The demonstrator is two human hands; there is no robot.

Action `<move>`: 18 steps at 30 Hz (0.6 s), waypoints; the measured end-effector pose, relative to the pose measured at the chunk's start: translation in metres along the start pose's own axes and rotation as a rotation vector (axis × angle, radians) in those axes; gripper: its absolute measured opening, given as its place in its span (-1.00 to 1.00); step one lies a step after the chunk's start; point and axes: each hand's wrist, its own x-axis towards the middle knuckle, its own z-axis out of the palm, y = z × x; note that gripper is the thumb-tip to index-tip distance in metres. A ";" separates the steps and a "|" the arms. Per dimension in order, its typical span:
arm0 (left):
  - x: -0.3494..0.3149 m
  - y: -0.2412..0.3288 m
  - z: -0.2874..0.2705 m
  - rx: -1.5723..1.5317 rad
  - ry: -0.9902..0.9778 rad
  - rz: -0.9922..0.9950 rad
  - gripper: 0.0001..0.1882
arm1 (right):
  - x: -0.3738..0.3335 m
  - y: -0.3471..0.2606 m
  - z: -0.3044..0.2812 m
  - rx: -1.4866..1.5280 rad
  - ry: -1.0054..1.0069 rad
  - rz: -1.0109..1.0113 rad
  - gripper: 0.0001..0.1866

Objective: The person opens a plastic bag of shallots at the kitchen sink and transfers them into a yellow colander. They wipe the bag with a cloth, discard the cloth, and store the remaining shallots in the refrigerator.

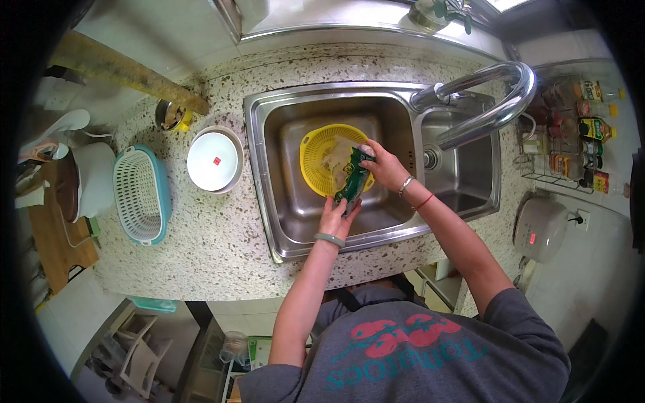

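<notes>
Over the large sink basin [282, 208] I hold a green plastic food packet [355, 176] between both hands. My right hand [384, 166] grips its upper end, and my left hand [339, 218] has its fingers around the lower end. Beneath the packet, a round yellow colander [312, 164] rests in the basin. Pale, whitish pieces [332, 156] lie in the colander; their kind is hard to make out. The packet hides the colander's right side.
A chrome faucet [517, 87] arches over the smaller basin [463, 181] at right. On the left counter stand stacked white bowls [212, 161], a blue-and-white basket [141, 195] and a small pot [173, 115]. A wire rack [557, 178] of bottles hangs on the right wall.
</notes>
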 end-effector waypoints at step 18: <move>-0.023 0.003 0.004 0.416 0.096 0.241 -0.62 | -0.028 -0.037 -0.010 -0.489 0.130 -0.278 -0.53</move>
